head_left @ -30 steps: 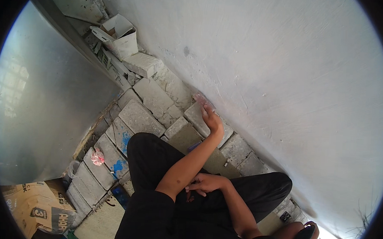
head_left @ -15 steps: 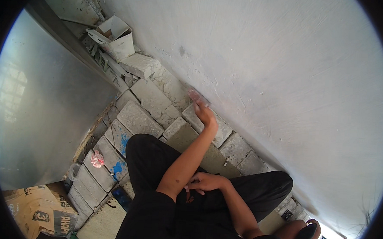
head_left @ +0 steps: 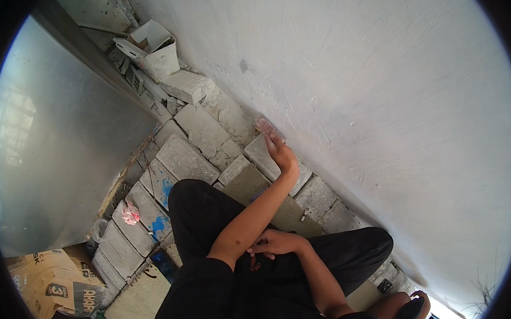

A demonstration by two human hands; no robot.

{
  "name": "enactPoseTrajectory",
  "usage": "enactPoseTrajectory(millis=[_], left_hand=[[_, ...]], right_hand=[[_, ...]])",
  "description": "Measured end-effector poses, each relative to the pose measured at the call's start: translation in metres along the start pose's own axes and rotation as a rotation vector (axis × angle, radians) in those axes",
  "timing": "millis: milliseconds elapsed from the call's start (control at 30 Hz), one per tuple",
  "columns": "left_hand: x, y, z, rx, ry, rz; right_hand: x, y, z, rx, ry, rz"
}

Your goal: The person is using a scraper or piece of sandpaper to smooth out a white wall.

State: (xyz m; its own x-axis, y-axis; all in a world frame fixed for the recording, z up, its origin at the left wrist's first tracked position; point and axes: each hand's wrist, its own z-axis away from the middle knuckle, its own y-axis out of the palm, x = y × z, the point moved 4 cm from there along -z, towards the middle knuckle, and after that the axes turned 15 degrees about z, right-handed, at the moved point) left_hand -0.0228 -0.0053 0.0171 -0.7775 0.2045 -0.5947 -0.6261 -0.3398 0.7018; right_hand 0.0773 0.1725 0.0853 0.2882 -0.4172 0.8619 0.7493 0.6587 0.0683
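Left hand: the left hand [head_left: 284, 156] is reaching to the upper middle of the frame; its fingers are closing over a reddish flat piece [head_left: 265, 125], seemingly gripping it by the near end.
Reddish piece: it is lying at the foot of the pale wall [head_left: 374, 108], apparently touching it; the wrist is bending, probably so the piece can sit along the surface.
Right hand: the right hand [head_left: 279, 243] is resting at the lower middle, beside the left forearm [head_left: 255, 214]; its fingers are curling loosely, perhaps because one hand is enough for the piece; whether it is holding anything, one cannot tell.
Legs: knees in dark trousers [head_left: 198, 205] are spreading to both sides, likely bringing the body close to the wall.
Ground: grey blocks [head_left: 186, 159] are running diagonally below the wall; a pink crumpled scrap [head_left: 131, 213] is lying on them at centre left.
Edges: a white container [head_left: 163, 63] is standing at upper left, perhaps set aside there; brown printed packaging [head_left: 44, 272] is sitting at lower left.
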Motion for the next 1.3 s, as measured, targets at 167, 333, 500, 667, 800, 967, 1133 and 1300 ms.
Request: enactPoseTrajectory(millis=[167,333,500,667,800,967,1133,1300], left_hand=[[-0.012,0.009,-0.01,-0.055,-0.067,-0.002],[-0.013,0.011,0.003,0.04,0.039,-0.005],[-0.009,0.004,-0.011,-0.025,-0.058,0.065],[0.008,-0.009,-0.022,0.092,0.217,-0.129],[0.004,-0.003,-0.034,0.064,0.068,0.002],[0.01,0.002,-0.009,0.076,0.076,-0.116],[-0.006,0.008,-0.018,0.103,0.037,0.026],[-0.002,0.004,-0.01,0.1,0.21,-0.123]], right_hand=[[0.002,-0.003,0.004,-0.007,0.032,-0.04],[0.003,-0.002,0.003,-0.035,-0.048,-0.028],[0.0,-0.003,0.002,0.004,0.028,-0.016],[-0.003,0.001,-0.004,-0.027,-0.066,-0.071],[-0.005,-0.002,0.0,-0.001,0.008,-0.063],[-0.01,-0.004,0.0,-0.004,-0.013,-0.077],[-0.001,-0.006,0.001,0.002,0.015,-0.048],[-0.005,-0.001,-0.002,-0.004,0.003,-0.046]])
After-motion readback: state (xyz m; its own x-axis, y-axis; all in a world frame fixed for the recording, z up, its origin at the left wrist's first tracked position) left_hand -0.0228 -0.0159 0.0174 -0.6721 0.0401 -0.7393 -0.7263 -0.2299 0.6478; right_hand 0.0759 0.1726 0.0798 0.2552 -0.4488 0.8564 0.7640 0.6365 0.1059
